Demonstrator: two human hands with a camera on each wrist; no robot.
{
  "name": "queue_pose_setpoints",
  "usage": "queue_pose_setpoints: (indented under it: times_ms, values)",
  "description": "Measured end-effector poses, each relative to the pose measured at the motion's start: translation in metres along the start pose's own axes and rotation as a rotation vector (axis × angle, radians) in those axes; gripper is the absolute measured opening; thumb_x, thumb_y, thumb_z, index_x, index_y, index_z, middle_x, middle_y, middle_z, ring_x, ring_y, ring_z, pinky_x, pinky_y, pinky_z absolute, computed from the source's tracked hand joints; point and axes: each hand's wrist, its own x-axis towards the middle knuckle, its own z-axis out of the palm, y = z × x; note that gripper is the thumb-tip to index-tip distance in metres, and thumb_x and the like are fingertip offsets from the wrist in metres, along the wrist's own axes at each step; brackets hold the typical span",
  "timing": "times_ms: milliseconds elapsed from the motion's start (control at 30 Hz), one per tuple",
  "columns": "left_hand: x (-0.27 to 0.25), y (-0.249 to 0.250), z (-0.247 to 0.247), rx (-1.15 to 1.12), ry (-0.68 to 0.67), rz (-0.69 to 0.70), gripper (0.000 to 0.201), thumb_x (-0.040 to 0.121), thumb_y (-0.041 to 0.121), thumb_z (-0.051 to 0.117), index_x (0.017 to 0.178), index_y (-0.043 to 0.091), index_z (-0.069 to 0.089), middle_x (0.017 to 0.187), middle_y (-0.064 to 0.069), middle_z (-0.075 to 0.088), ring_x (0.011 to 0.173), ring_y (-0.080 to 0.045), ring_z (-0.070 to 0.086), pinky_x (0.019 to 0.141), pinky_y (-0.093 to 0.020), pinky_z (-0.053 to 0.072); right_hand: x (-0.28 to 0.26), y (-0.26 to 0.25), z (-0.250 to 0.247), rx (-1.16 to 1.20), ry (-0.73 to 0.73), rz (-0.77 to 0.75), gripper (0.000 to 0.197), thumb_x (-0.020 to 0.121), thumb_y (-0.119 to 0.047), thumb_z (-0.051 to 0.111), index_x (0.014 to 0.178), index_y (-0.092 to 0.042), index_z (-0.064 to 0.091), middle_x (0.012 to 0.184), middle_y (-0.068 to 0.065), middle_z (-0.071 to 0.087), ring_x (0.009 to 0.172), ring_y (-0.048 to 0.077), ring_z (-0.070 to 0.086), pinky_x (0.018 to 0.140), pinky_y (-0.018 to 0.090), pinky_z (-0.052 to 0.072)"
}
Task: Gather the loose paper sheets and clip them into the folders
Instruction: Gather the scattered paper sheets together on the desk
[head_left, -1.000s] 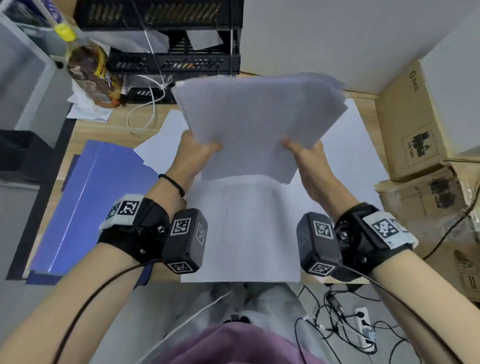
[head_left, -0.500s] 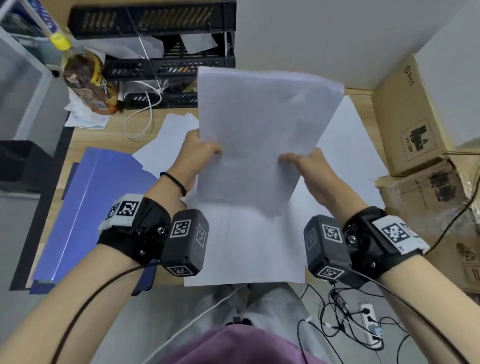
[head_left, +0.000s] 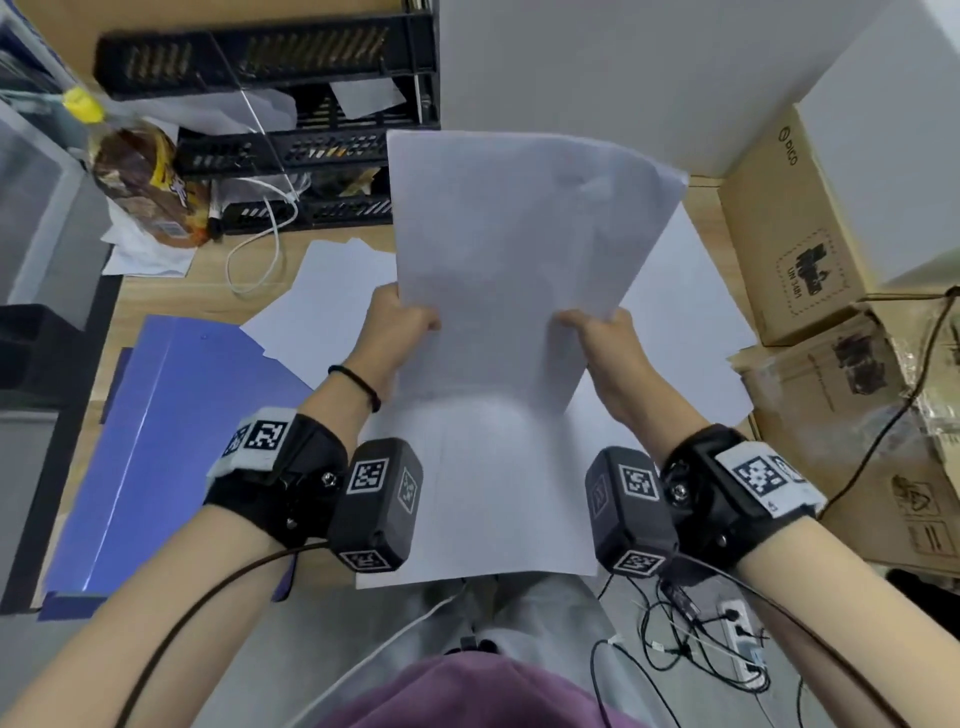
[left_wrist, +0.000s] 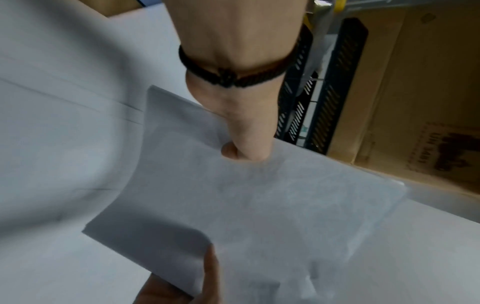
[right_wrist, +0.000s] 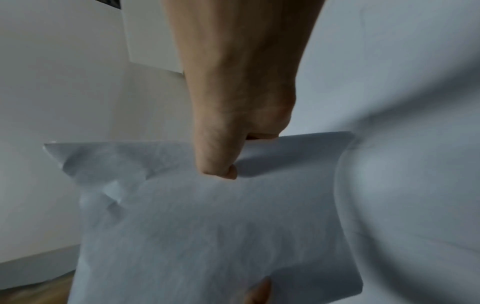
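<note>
I hold a stack of white paper sheets (head_left: 514, 249) upright above the desk, long side running away from me. My left hand (head_left: 405, 327) grips its left edge, thumb on top. My right hand (head_left: 597, 332) grips its right edge. In the left wrist view the stack (left_wrist: 272, 205) bends under my left hand (left_wrist: 241, 144). In the right wrist view my right hand (right_wrist: 228, 160) pinches the stack (right_wrist: 207, 226), whose far corner is creased. More loose sheets (head_left: 498, 483) lie flat on the desk beneath. A blue folder (head_left: 171, 447) lies at the left.
Black stacked paper trays (head_left: 291, 150) stand at the back left, with a snack bag (head_left: 145, 187) and a white cable (head_left: 260, 249) beside them. Cardboard boxes (head_left: 810, 234) fill the right side. A power strip and cables (head_left: 727, 639) lie on the floor.
The stack has turned from lying wide across my hands to standing lengthwise, and its sheets have squared up. Both hands kept their grip and shifted slightly closer.
</note>
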Motion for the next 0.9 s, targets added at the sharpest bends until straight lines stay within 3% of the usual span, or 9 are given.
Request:
queue_pose_setpoints:
  times_ms: [133, 333, 467, 533, 600, 667, 733, 800, 900]
  values:
    - [0.002, 0.006, 0.000, -0.045, 0.064, 0.073, 0.032, 0.077, -0.012, 0.050, 0.087, 0.015, 0.063, 0.088, 0.000, 0.063, 0.078, -0.011, 0.058, 0.067, -0.020, 0.050, 0.001, -0.018, -0.002, 0.091, 0.002, -0.088, 0.021, 0.089, -0.002, 0.056, 0.092, -0.020, 0.067, 0.092, -0.005, 0.071, 0.083, 0.012, 0.067, 0.072, 0.021, 0.054]
    - [-0.015, -0.065, -0.006, 0.122, -0.067, -0.249, 0.028, 0.083, -0.007, 0.054, 0.108, 0.002, 0.062, 0.098, -0.011, 0.066, 0.089, -0.028, 0.062, 0.070, -0.027, 0.052, -0.017, 0.066, -0.012, -0.182, -0.151, 0.181, 0.030, 0.094, -0.018, 0.058, 0.123, -0.014, 0.063, 0.119, 0.004, 0.069, 0.101, 0.019, 0.066, 0.082, 0.029, 0.051]
    - [-0.008, -0.050, -0.008, 0.080, -0.096, -0.182, 0.024, 0.085, -0.001, 0.056, 0.100, 0.015, 0.065, 0.100, -0.002, 0.069, 0.088, -0.021, 0.066, 0.073, -0.026, 0.054, -0.008, 0.044, -0.023, -0.253, -0.181, 0.103, 0.031, 0.099, -0.020, 0.052, 0.126, -0.007, 0.061, 0.118, 0.007, 0.068, 0.102, 0.022, 0.066, 0.090, 0.037, 0.053]
    - [0.001, -0.034, -0.010, 0.062, -0.106, -0.123, 0.024, 0.088, 0.004, 0.054, 0.099, 0.023, 0.063, 0.099, 0.005, 0.069, 0.091, -0.019, 0.064, 0.077, -0.029, 0.052, -0.001, 0.023, -0.024, -0.256, -0.158, 0.046, 0.026, 0.098, -0.016, 0.048, 0.117, -0.006, 0.063, 0.107, 0.007, 0.068, 0.092, 0.021, 0.065, 0.082, 0.036, 0.053]
    - [0.008, -0.025, -0.011, 0.040, -0.077, -0.069, 0.031, 0.089, 0.007, 0.055, 0.115, 0.024, 0.057, 0.107, 0.004, 0.065, 0.100, -0.020, 0.062, 0.080, -0.028, 0.051, 0.005, 0.013, -0.023, -0.286, -0.148, 0.033, 0.025, 0.097, -0.014, 0.046, 0.111, -0.001, 0.062, 0.097, 0.007, 0.064, 0.083, 0.021, 0.061, 0.070, 0.032, 0.050]
    - [0.014, -0.021, -0.015, 0.043, 0.056, -0.022, 0.056, 0.088, 0.011, 0.061, 0.137, 0.023, 0.038, 0.120, 0.002, 0.052, 0.107, -0.020, 0.055, 0.077, -0.018, 0.049, 0.007, 0.013, -0.022, -0.360, -0.185, 0.051, 0.025, 0.096, -0.015, 0.045, 0.105, 0.004, 0.060, 0.091, 0.008, 0.060, 0.079, 0.021, 0.057, 0.068, 0.032, 0.045]
    - [0.019, -0.018, -0.020, 0.215, 0.177, 0.055, 0.079, 0.080, 0.024, 0.071, 0.146, 0.024, 0.026, 0.132, 0.000, 0.039, 0.118, -0.019, 0.043, 0.092, -0.021, 0.042, 0.002, 0.018, -0.021, -0.465, -0.251, 0.081, 0.019, 0.096, -0.015, 0.046, 0.087, -0.002, 0.056, 0.079, 0.007, 0.056, 0.068, 0.021, 0.053, 0.061, 0.028, 0.042]
    - [0.020, -0.016, -0.026, 0.563, 0.119, 0.127, 0.085, 0.067, 0.043, 0.069, 0.143, 0.029, 0.034, 0.140, 0.002, 0.039, 0.131, -0.023, 0.033, 0.107, -0.036, 0.031, -0.006, 0.023, -0.019, -0.534, -0.350, 0.128, 0.020, 0.096, -0.014, 0.047, 0.076, -0.012, 0.048, 0.067, 0.002, 0.049, 0.056, 0.017, 0.047, 0.051, 0.023, 0.039]
    - [0.018, -0.016, -0.032, 0.848, 0.002, 0.156, 0.071, 0.059, 0.050, 0.060, 0.128, 0.038, 0.051, 0.128, 0.008, 0.056, 0.126, -0.021, 0.042, 0.103, -0.038, 0.026, -0.013, 0.031, -0.020, -0.582, -0.521, 0.185, 0.017, 0.096, -0.015, 0.051, 0.079, -0.012, 0.052, 0.071, 0.004, 0.051, 0.059, 0.018, 0.049, 0.056, 0.025, 0.041]
